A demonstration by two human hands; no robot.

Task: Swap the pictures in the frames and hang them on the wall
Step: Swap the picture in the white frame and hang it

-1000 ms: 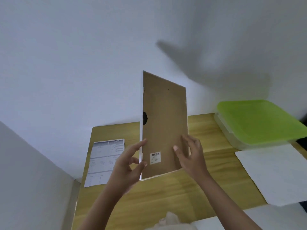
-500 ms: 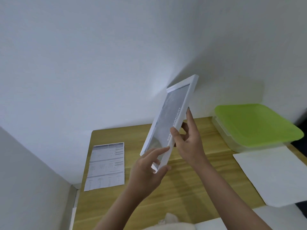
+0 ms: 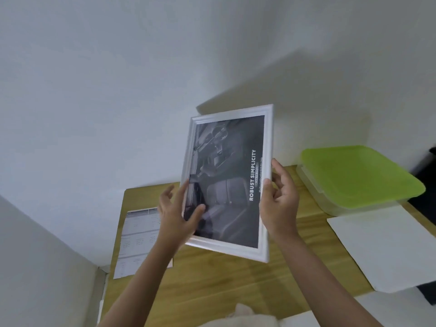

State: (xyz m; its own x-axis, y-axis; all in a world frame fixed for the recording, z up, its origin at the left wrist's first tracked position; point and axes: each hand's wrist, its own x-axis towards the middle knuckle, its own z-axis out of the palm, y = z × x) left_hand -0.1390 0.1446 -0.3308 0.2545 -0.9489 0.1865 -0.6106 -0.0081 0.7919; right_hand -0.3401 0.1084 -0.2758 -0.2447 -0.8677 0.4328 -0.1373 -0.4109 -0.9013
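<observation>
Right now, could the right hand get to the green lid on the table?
Probably yes: the green lid lies just beyond the right hand with nothing between, but that hand grips the picture frame.

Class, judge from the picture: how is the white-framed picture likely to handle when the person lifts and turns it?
The white rectangular picture frame probably stays stiff: it is held straight in the air by two side edges. It seems fairly light, since the left hand and right hand grip it with fingertips only. Its glossy front may be slippery and breakable.

wooden table [image 3: 295,274] | green-lidded container [image 3: 361,175] back right | printed sheet [image 3: 139,241] left | blank paper [image 3: 387,246] right
</observation>
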